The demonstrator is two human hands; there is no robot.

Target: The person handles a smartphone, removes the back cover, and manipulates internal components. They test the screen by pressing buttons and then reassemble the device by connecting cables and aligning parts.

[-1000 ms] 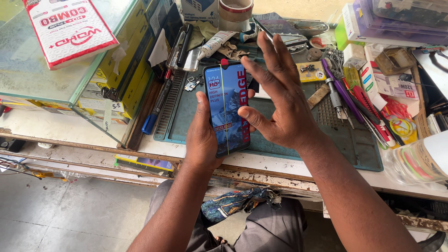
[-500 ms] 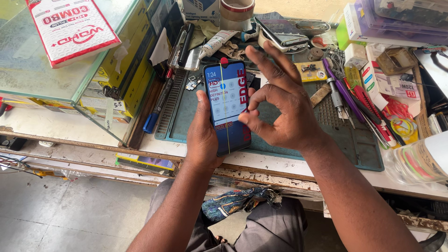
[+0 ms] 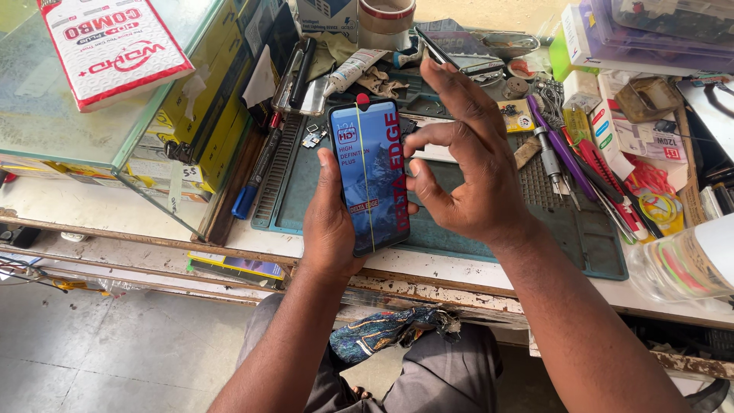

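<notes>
Your left hand [image 3: 330, 229] cradles a smartphone [image 3: 371, 174] from beneath, thumb laid along its left edge and fingers wrapped behind, so that it is held upright above the green work mat [image 3: 306, 200]. The phone's face carries a printed blue protective film with a red pull tab [image 3: 363, 99] at the top edge; a thin pale line runs down the middle of the film.

Your right hand [image 3: 468, 172] stands at the phone's right edge. Its thumb and bent index finger are drawn narrow, their tips touching or just beside that edge, while the remaining fingers are spread and raised clear. It grips nothing firmly that I can confirm.

Judgement: the step in hand is work on the film at the right border, either seating it or finding a corner to lift. The next move calls for a steady left-hand hold and a light fingertip purchase on the film edge alone, without pressing the glass.

Surroundings: a glass case [image 3: 92, 122] with a red-and-white box [image 3: 115, 46] on it to the left, a blue marker pen [image 3: 256, 180] beside the mat, tweezers and screwdrivers [image 3: 569, 164] to the right, a tape roll [image 3: 386, 21] behind.
</notes>
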